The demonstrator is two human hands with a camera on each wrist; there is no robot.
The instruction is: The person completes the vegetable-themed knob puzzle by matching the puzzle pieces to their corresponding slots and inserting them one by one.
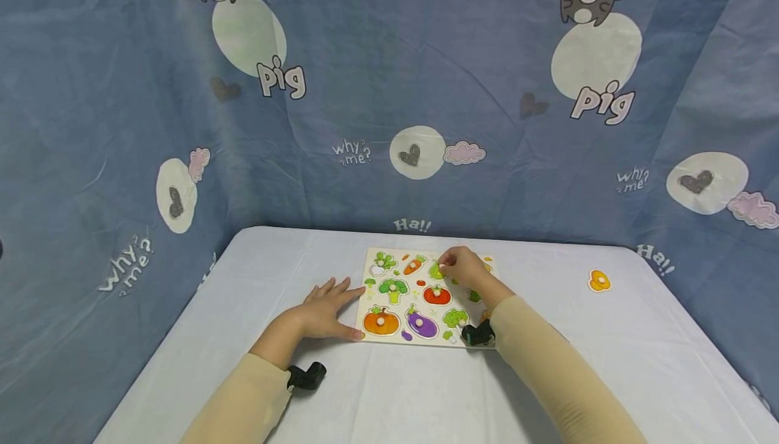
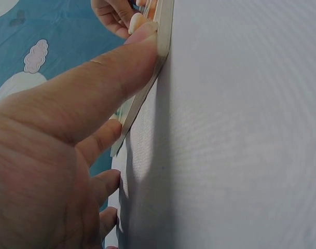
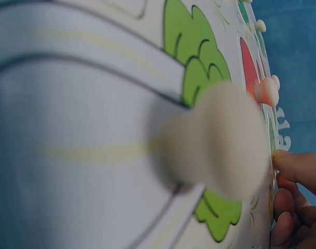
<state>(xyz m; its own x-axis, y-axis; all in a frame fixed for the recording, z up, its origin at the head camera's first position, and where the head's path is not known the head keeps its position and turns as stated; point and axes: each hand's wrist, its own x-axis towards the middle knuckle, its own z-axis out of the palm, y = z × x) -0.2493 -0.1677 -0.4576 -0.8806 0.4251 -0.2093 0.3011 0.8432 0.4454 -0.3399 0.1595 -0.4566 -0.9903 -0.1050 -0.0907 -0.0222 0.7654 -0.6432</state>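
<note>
A cream wooden knob puzzle board (image 1: 404, 277) printed with vegetables lies on the white table. My left hand (image 1: 322, 312) is at its left edge with fingers spread; its thumb (image 2: 106, 75) lies on the board's front corner, by the pumpkin piece (image 1: 381, 322). Over the board's far side, my right hand (image 1: 465, 268) pinches a green vegetable piece (image 1: 435, 270) with thumb and curled fingers (image 3: 298, 168); its knob is hidden by the fingers. Nearby sit a carrot piece (image 1: 413, 266) and a tomato piece (image 1: 437, 295).
A loose orange-yellow piece (image 1: 599, 281) lies on the table to the right of the board. Eggplant (image 1: 422, 324) and broccoli (image 1: 393, 290) pieces sit in the board. Behind the table (image 1: 292, 255) hangs a blue printed cloth (image 1: 341, 194). A wooden knob (image 3: 235, 140) looms close in the right wrist view.
</note>
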